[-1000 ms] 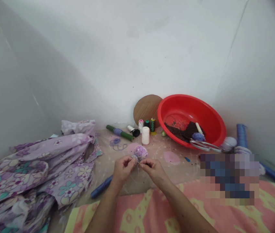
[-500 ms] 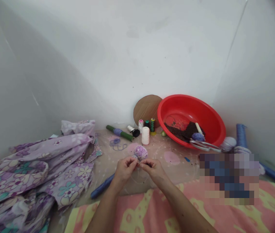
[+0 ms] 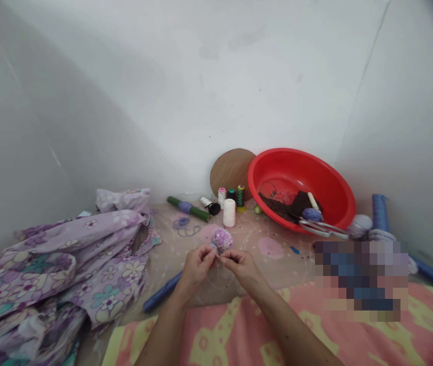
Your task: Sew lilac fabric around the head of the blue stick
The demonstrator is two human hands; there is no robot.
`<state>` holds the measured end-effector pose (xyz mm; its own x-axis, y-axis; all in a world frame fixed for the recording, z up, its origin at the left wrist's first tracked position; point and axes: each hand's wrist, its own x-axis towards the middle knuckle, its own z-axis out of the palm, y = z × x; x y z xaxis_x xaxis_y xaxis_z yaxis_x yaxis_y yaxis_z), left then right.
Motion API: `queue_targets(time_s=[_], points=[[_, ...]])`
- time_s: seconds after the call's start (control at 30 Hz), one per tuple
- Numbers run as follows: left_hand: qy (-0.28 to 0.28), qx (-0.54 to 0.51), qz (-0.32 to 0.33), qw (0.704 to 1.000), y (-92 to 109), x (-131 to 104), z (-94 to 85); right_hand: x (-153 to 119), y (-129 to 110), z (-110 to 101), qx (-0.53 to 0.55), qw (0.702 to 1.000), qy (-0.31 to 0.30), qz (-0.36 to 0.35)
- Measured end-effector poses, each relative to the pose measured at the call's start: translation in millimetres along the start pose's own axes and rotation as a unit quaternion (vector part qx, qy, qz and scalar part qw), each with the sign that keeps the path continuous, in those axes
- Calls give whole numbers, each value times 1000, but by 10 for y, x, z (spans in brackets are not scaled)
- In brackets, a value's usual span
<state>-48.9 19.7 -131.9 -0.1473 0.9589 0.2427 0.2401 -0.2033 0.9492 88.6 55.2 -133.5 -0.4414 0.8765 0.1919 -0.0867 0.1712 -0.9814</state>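
A small round bundle of purple floral cloth [image 3: 222, 238] stands just beyond my fingertips, its gathered end pointing toward me. My left hand [image 3: 198, 264] is closed in a pinch at that gathered end, on what looks like a thin thread. Close beside it, my right hand [image 3: 241, 267] pinches the same fine strand between thumb and forefinger. The strand is too thin to follow clearly, and the curled fingers hide part of it. A white thread cone [image 3: 229, 213] stands upright behind the bundle.
Purple floral fabric [image 3: 113, 254] lies heaped at left. A red basin [image 3: 338, 178] with scissors [image 3: 323, 229] leans at right, near yarn balls [image 3: 360, 225]. Small spools [image 3: 240, 196], a cardboard disc [image 3: 227, 170] and a green tube [image 3: 201, 213] line the wall. A pink-yellow blanket [image 3: 224, 335] lies in front.
Both hands stay almost in place at the bundle's gathered end, with only slight finger movement. Everything around them looks the same.
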Motion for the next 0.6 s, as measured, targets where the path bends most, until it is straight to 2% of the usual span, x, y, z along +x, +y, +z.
queue_targets(time_s=[0.1, 0.33, 0.47, 0.6], points=[[-2, -16, -13, 1000, -4, -3, -8, -5, -9, 1, -10, 1000, -9, -3], [9, -19, -43, 999, 48, -10, -14, -23, 6, -14, -57, 996, 28, -60], [25, -34, -51, 998, 96, -15, -22, -19, 82, -9, -75, 995, 10, -57], [32, -54, -63, 996, 128, -19, -29, -31, 81, 22, -49, 998, 23, -42]])
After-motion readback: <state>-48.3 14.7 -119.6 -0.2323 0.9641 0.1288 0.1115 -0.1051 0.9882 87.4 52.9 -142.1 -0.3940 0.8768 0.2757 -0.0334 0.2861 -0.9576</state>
